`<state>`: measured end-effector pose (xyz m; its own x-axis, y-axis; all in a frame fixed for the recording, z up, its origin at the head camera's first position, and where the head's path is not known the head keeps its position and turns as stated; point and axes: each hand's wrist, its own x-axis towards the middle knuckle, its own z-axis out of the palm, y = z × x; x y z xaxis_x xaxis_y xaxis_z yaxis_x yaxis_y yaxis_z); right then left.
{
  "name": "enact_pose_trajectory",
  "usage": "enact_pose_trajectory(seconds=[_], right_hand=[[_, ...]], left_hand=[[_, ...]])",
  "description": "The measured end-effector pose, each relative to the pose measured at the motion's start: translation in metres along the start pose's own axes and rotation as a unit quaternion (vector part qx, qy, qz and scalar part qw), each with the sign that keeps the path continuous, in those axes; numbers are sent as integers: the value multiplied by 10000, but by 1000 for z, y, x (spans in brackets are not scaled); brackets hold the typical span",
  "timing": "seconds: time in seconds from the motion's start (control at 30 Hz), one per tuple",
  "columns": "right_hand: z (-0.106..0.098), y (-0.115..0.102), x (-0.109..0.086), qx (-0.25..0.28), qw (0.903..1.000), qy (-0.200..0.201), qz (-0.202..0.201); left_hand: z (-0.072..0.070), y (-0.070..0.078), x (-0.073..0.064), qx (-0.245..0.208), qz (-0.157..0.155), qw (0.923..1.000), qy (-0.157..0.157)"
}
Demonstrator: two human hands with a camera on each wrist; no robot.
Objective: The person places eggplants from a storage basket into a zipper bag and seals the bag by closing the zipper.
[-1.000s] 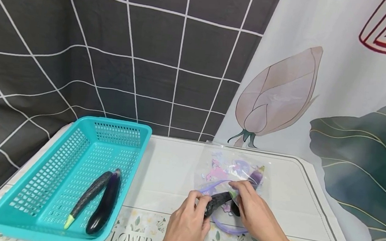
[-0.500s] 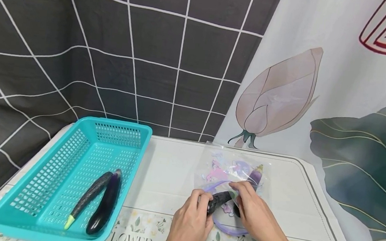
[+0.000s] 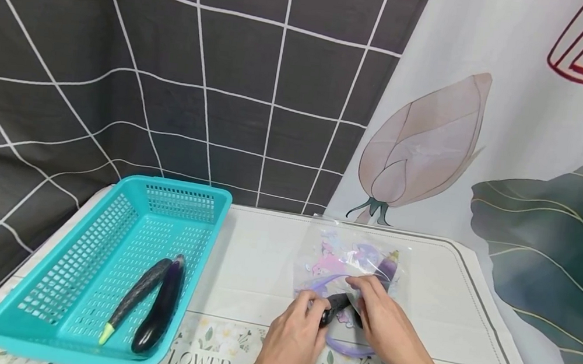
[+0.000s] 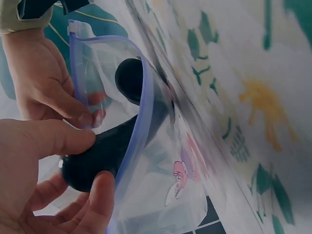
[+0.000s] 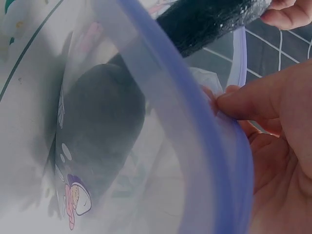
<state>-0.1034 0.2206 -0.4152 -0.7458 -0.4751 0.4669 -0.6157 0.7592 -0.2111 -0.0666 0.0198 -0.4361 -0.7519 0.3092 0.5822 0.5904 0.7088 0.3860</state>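
My left hand (image 3: pixel 293 341) grips the end of a dark, bumpy cucumber (image 3: pixel 335 304) between thumb and fingers. In the left wrist view, the cucumber's far part (image 4: pixel 114 141) reaches through the mouth of a clear zip bag (image 3: pixel 328 267) with a purple rim and pink cartoon print. My right hand (image 3: pixel 387 335) pinches the bag's edge, holding its mouth apart; the thumb (image 5: pixel 248 101) shows on the rim in the right wrist view. Inside the bag lies an eggplant (image 3: pixel 387 266), its rounded dark end (image 5: pixel 107 112) below the cucumber.
A teal perforated basket (image 3: pixel 73 260) stands on the left of the table, holding another cucumber (image 3: pixel 138 296) and a glossy eggplant (image 3: pixel 158 316). A floral cloth (image 3: pixel 216 330) covers the table's front. Dark gridded and white printed curtains hang behind.
My left hand has moved slightly right, pushing the cucumber further into the bag, and its pale green tip no longer shows. The right hand stays at the bag's rim.
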Motion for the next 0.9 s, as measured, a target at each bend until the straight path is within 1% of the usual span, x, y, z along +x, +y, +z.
enact_pose_trajectory(seconds=[0.17,0.27,0.43,0.57,0.67,0.8,0.9], right_hand=[[0,0,-1,-23,10000,11,9],[-1,0,-1,-20,10000,4,33],[-1,0,-1,-13,10000,3,64],[-1,-1,-1,7,10000,-23,73],[-1,-1,-1,12,10000,-22,79],[0,0,-1,14,10000,-8,82],[0,0,-1,9,10000,2,76]], left_hand=[[1,0,1,0,193,9998,89],[2,0,1,50,228,9997,114],[5,0,2,248,288,9991,189],[6,2,4,466,420,9978,200],[8,3,6,752,581,9953,169],[14,3,9,1344,796,9876,120],[18,3,10,1692,774,9825,97]])
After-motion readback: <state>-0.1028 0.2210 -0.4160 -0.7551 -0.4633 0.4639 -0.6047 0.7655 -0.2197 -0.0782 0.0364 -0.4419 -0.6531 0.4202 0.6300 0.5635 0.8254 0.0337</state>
